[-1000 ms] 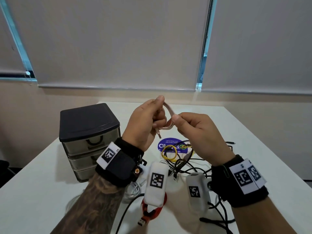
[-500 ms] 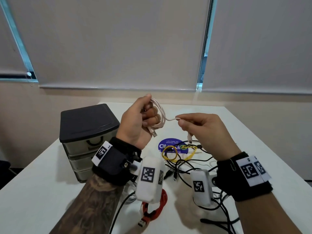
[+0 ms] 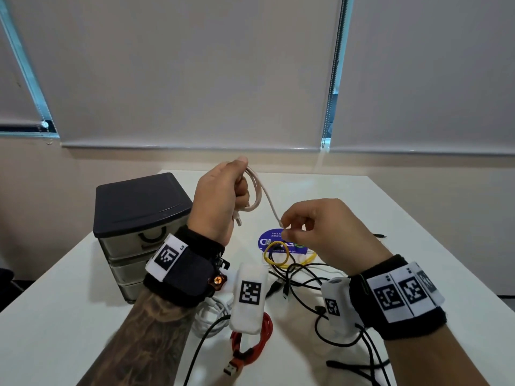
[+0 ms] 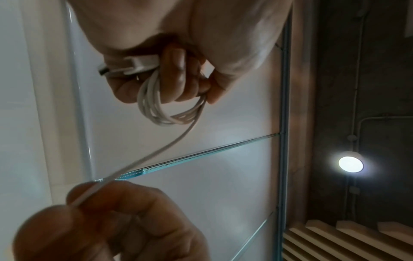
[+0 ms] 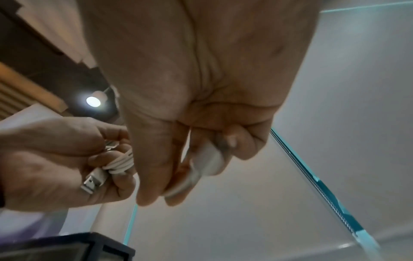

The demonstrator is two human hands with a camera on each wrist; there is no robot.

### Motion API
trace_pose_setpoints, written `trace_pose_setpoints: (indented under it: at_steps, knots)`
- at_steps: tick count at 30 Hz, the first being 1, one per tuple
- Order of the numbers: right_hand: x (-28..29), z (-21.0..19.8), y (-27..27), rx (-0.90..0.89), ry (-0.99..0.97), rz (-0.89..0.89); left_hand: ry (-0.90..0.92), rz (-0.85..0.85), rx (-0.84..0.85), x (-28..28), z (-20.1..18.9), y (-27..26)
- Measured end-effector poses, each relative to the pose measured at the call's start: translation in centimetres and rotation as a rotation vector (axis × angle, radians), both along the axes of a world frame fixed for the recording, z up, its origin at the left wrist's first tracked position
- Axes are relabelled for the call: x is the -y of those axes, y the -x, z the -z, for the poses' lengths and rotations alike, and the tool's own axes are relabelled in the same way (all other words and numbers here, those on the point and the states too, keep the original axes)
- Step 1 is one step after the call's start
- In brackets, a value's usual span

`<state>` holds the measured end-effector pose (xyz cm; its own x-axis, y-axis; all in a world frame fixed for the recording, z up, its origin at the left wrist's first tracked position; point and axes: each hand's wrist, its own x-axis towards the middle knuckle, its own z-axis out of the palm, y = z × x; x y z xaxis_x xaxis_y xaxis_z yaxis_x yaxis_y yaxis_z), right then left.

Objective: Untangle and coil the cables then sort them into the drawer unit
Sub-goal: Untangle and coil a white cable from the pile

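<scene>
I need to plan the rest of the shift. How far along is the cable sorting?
Early. Nothing visibly stored: the drawer unit has its drawers shut. In hand: left hand grips a nearly coiled white cable; right hand pinches its free end. Left: yellow cable, black cables, red cable lie on the table.

what sits around the work

a white desk [image 3: 418, 218] fills the near part of the scene. on it, toward the middle, lies a round blue sticker [image 3: 274, 237] with white lettering, partly covered. beyond the far edge of the desk rises a beige wall [image 3: 83, 168], and above it hang pale roller blinds [image 3: 195, 73] with thin strips of window frame [image 3: 335, 71] showing between them. a round ceiling lamp [image 4: 350, 164] glows against a dark ceiling, with pale wooden slats [image 4: 346, 242] near it.
</scene>
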<state>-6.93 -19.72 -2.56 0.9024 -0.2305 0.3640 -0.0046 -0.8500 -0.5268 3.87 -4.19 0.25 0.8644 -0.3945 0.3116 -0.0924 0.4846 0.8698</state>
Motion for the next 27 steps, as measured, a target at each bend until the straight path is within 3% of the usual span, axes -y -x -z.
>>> trace_pose_setpoints:
  at_steps: [3,8,12,16,21,27]
  knots:
    - [-0.4,-0.5,0.3,0.088,0.120,-0.028,-0.031,0.050,-0.041,-0.3,0.0,-0.5]
    - [-0.7,-1.0,0.0,0.460,-0.602,-0.176,0.062,0.326,-0.275,-0.3,0.7,-1.2]
    - [-0.7,-0.1,-0.8,0.543,-0.743,-0.063,0.085,0.466,-0.333,0.7,1.3,-0.2]
    - [-0.2,-0.1,-0.9,0.626,-0.738,0.022,0.133,0.536,-0.377,1.0,1.2,0.3]
    - [-1.5,0.0,-0.9,0.531,-0.722,-0.036,0.154,0.438,-0.396,1.9,2.2,0.4]
    - [-3.1,0.3,-1.0,0.375,-0.697,-0.155,0.109,0.095,-0.269,2.9,3.1,0.8]
